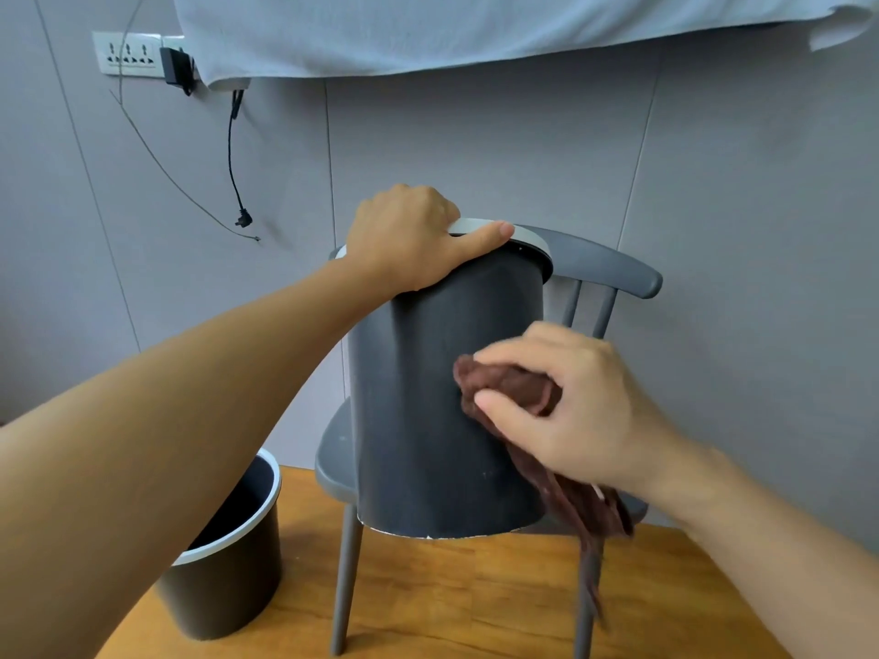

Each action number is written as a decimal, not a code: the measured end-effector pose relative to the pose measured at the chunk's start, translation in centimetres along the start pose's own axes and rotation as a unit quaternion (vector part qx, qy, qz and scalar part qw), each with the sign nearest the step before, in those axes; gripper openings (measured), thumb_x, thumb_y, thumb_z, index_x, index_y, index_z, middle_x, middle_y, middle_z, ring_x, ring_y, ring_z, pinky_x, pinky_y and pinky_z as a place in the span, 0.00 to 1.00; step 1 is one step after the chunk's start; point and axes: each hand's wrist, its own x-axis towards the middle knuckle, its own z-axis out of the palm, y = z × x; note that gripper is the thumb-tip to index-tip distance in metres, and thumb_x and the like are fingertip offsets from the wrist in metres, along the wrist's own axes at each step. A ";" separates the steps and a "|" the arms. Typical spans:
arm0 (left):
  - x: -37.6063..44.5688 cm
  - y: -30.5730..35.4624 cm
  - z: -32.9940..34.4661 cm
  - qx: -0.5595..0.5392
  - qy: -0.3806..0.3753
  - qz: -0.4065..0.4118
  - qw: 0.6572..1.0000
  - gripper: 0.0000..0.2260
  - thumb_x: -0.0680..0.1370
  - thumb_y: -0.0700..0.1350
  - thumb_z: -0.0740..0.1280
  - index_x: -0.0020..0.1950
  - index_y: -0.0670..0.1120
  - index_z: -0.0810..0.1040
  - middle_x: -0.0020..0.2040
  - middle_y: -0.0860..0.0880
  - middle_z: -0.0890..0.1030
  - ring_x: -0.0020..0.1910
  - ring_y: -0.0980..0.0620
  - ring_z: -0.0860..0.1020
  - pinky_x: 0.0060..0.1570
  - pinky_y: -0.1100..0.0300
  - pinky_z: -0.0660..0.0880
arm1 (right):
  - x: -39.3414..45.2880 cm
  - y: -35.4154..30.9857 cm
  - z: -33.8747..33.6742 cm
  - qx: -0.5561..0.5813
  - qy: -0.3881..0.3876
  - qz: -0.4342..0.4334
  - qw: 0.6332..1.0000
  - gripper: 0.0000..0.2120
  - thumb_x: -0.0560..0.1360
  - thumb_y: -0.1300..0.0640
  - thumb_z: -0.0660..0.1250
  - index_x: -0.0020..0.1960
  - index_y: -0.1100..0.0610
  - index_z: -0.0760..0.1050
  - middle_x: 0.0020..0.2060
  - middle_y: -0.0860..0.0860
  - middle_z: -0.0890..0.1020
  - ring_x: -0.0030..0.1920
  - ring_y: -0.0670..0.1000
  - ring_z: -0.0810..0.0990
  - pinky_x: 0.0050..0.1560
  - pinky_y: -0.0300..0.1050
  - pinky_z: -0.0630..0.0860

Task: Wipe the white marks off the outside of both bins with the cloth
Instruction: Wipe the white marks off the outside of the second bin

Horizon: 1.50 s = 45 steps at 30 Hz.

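My left hand point(409, 240) grips the rim of the bin point(428, 397), tipped up over the chair point(599, 264), so its wall faces me. My right hand point(566, 401) pinches the cloth point(499, 387) against that wall. The second bin point(228, 563) waits on the floor.

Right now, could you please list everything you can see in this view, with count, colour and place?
held bin: 1, dark grey with white rim, on the chair seat.
second bin: 1, dark grey with white rim, on the floor, lower left.
cloth: 1, dark red-brown, pressed to the held bin's side.
chair: 1, grey, behind the held bin.
socket strip: 1, white, on the wall, upper left.
cable: 1, black, hanging below the sockets.
sheet: 1, pale blue, along the top.
floor: wooden, brown.
left hand: grips the held bin's rim.
right hand: grips the cloth.
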 end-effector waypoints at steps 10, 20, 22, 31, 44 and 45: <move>-0.4 -0.8 -0.2 -0.012 -0.002 -0.015 1.000 0.36 0.71 0.78 0.54 0.28 0.45 0.60 0.25 0.49 0.66 0.28 0.51 0.66 0.29 0.56 0.57 | -3.6 0.5 0.5 0.000 -0.182 -0.009 0.983 0.10 0.77 0.47 0.69 0.58 0.41 0.82 0.44 0.40 0.77 0.44 0.45 0.80 0.41 0.45 0.78; -0.5 0.1 -0.5 -0.015 -0.006 -0.010 1.000 0.35 0.72 0.78 0.56 0.28 0.46 0.59 0.24 0.50 0.65 0.27 0.49 0.66 0.29 0.56 0.57 | 1.4 0.3 0.3 -0.016 -0.064 -0.024 0.998 0.11 0.80 0.50 0.71 0.61 0.44 0.82 0.47 0.43 0.78 0.47 0.45 0.79 0.48 0.43 0.78; -0.5 -0.3 -0.5 -0.016 -0.005 -0.011 1.000 0.35 0.72 0.78 0.55 0.28 0.46 0.59 0.24 0.50 0.65 0.27 0.50 0.66 0.29 0.56 0.56 | -1.6 0.2 0.8 -0.003 -0.141 -0.037 0.989 0.10 0.79 0.48 0.69 0.60 0.43 0.81 0.46 0.40 0.76 0.46 0.43 0.79 0.45 0.41 0.78; -0.5 -0.2 -0.3 -0.013 0.000 -0.009 1.000 0.36 0.71 0.79 0.54 0.28 0.46 0.60 0.24 0.50 0.66 0.27 0.50 0.67 0.29 0.56 0.57 | -0.9 1.3 0.4 0.012 0.040 0.008 0.999 0.15 0.78 0.50 0.72 0.64 0.47 0.82 0.48 0.43 0.80 0.49 0.44 0.80 0.50 0.37 0.77; -0.5 0.0 -0.4 0.002 -0.010 -0.008 1.000 0.36 0.71 0.78 0.53 0.29 0.44 0.60 0.25 0.47 0.66 0.28 0.47 0.66 0.29 0.55 0.56 | -8.4 1.3 1.1 0.072 -0.003 0.059 0.996 0.20 0.76 0.46 0.74 0.67 0.47 0.79 0.53 0.39 0.80 0.55 0.44 0.81 0.53 0.39 0.81; -0.5 0.0 -0.5 0.005 -0.011 -0.010 1.000 0.37 0.71 0.79 0.53 0.29 0.44 0.60 0.25 0.47 0.66 0.28 0.46 0.66 0.29 0.55 0.56 | -7.8 1.4 0.7 0.070 0.039 0.088 0.993 0.23 0.74 0.43 0.74 0.68 0.47 0.78 0.56 0.39 0.80 0.57 0.43 0.81 0.55 0.39 0.81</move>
